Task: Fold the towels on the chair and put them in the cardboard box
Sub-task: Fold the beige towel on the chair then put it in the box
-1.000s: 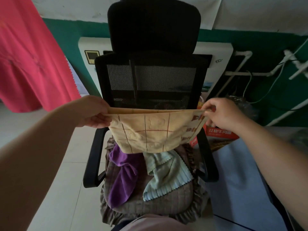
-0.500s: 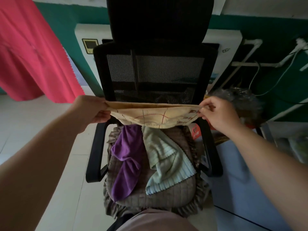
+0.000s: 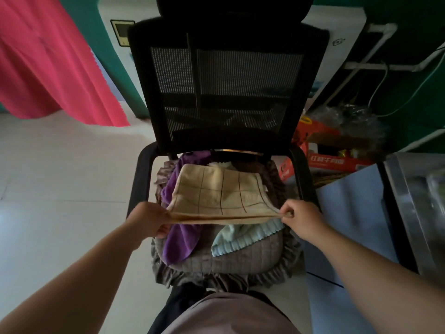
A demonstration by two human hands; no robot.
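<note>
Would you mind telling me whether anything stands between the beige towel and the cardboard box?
Yes: the chair's right armrest lies between the beige towel, held by the left hand and right hand, and the cardboard box beyond it.

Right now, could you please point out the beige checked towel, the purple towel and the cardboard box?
beige checked towel (image 3: 216, 191): head view, middle of its flat checked panel.
purple towel (image 3: 180, 242): head view, lower hanging end on the seat cushion.
cardboard box (image 3: 337, 162): head view, red printed front wall.
</note>
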